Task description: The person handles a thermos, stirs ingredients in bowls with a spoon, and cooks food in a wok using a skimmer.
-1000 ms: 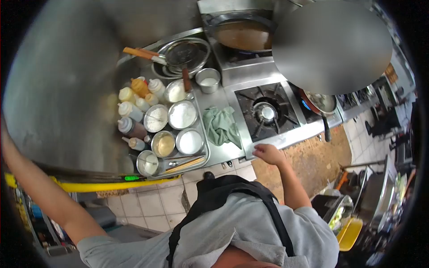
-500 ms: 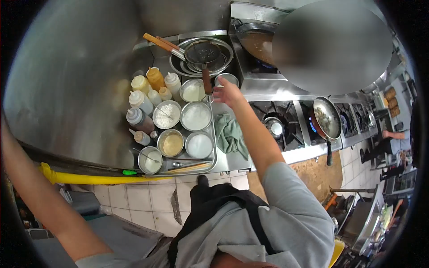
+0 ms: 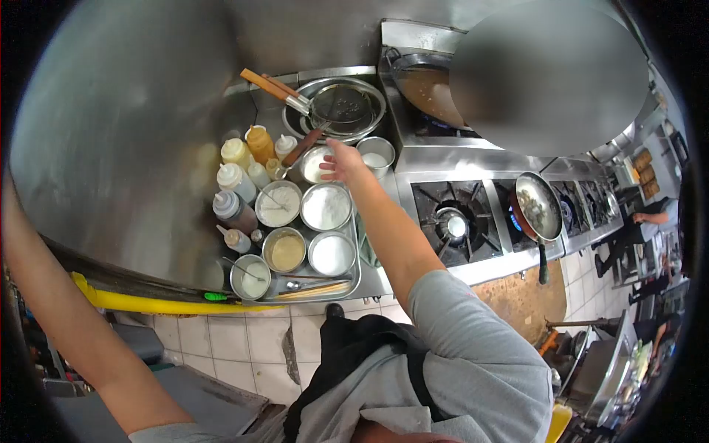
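The handle point(image 3: 303, 148) of the strainer point(image 3: 342, 103) has swung toward the squeeze bottles point(image 3: 235, 179) and the right hand point(image 3: 343, 161) has come over the white-filled bowl point(image 3: 312, 165) nearest it — fingers spread, gripping nothing; the handle lies aside, but nothing looks taken up yet; the left hand is out of view.

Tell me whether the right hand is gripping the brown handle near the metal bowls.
No: the right hand is spread open, and the brown handle lies to its left in the picture.

Left hand cut off at left edge; blurred oval point(image 3: 548, 80) covers part of wok point(image 3: 419, 80); right forearm point(image 3: 391, 225) partly hides green cloth point(image 3: 367, 249).
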The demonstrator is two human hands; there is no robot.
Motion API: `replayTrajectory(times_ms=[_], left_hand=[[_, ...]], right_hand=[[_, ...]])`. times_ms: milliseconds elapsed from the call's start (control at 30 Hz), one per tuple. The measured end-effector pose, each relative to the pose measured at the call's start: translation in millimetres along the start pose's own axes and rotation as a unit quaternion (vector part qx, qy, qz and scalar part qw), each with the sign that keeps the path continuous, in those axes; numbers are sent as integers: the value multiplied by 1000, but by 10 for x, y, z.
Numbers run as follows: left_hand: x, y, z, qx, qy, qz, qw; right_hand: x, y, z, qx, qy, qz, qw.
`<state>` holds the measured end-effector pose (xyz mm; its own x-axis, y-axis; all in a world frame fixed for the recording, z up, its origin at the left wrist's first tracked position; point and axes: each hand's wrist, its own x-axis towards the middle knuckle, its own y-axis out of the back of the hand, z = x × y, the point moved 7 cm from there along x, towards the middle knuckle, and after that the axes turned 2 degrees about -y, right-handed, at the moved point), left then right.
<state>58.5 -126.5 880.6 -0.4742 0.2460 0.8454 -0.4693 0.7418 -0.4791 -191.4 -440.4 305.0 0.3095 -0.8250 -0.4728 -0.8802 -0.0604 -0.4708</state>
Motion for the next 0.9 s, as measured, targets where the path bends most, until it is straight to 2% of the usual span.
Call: replayTrajectory(times_ms=[33, 100, 200, 367, 433, 467, 533, 567, 633, 700, 767, 800, 900], left_hand=[[2, 4, 4, 8, 3, -18, 1000], [-21, 18, 9, 24, 1, -43, 999], [-49, 61, 69, 5, -13, -26, 1000], [-89, 133, 197, -4, 39, -48, 998], [-112, 255, 334, 13, 21, -79, 997], [-124, 256, 383, 29, 6, -108, 994], [-131, 218, 369, 23, 7, -91, 996], [-126, 188, 333, 19, 8, -73, 997], [-101, 118, 226, 11, 12, -34, 999], [-78, 21, 109, 4, 20, -11, 1000], [-44, -22, 76, 37, -22, 24, 999], [-18, 23, 47, 35, -16, 27, 999], [36, 40, 27, 0, -19, -18, 1000]], right_hand=[[28, 13, 34, -9, 19, 35, 999], [99, -89, 150, 8, 12, 13, 1000], [209, -263, 273, 71, 14, -9, 997], [250, -645, 398, 91, 0, -30, 995], [292, -808, 377, 148, 13, -100, 984], [287, -855, 380, 149, 13, -99, 984], [293, -879, 376, 237, 15, -82, 968], [330, -850, 394, 237, 16, -81, 968], [362, -621, 359, 130, 54, 50, 989], [157, -516, 296, 108, 48, 51, 992], [-189, -355, 184, 83, 45, 53, 994], [-401, -282, 119, 28, 59, 29, 997], [-1104, -42, -161, -62, 102, 7, 993]])
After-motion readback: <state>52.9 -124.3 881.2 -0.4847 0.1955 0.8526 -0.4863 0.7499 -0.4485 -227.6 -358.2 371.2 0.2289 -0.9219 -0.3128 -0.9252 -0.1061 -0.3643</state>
